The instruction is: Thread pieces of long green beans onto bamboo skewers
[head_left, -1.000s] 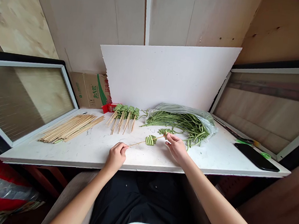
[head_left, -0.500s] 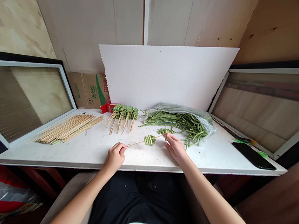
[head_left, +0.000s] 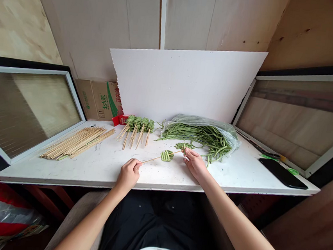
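Observation:
My left hand [head_left: 129,173] is closed around the lower end of a thin bamboo skewer [head_left: 150,160], which slants up to the right above the tabletop. At its far end, my right hand [head_left: 194,162] pinches a short piece of green bean [head_left: 184,148] against the tip. A folded green bean bundle [head_left: 167,155] sits midway along the skewer; whether it is threaded on or lies beneath, I cannot tell. Just behind my right fingers is a small heap of bean trimmings [head_left: 181,145].
Loose bamboo skewers [head_left: 78,142] lie at the left. Several filled bean skewers [head_left: 138,127] rest at the back beside a red box [head_left: 120,119]. A clear plastic bag [head_left: 233,137] holds long beans [head_left: 193,134]. Scissors [head_left: 271,154] and a black phone [head_left: 282,173] lie at the right.

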Available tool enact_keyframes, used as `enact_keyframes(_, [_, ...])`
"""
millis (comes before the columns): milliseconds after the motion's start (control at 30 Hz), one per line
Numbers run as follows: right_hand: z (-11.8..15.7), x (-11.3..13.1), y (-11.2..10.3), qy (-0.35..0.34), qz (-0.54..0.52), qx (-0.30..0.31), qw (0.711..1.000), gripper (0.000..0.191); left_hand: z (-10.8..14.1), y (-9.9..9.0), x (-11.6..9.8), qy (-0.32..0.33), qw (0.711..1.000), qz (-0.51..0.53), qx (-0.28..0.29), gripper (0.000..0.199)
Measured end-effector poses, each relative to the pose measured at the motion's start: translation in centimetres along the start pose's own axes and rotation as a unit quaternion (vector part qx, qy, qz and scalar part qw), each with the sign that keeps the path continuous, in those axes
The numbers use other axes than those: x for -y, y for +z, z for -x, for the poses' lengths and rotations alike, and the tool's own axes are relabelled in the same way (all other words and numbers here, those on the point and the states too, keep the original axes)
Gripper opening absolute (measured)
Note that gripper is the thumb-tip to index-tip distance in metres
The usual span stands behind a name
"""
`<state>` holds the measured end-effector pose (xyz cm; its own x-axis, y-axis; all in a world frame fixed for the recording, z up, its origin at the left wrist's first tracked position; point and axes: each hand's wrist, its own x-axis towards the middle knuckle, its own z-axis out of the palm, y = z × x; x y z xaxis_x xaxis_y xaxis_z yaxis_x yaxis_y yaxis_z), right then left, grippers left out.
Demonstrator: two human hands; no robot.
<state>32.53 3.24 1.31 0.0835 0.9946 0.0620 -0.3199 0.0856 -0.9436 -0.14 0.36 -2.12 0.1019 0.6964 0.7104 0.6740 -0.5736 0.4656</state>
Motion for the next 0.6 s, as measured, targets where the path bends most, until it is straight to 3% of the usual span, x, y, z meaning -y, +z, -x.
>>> enact_keyframes(600, [0.06, -0.18, 0.22, -0.004, -0.016, -0.016, 1.000, 0.035, 0.07, 0.09, 0.18, -0.005, 1.000, -0.005, 0.000, 0.022])
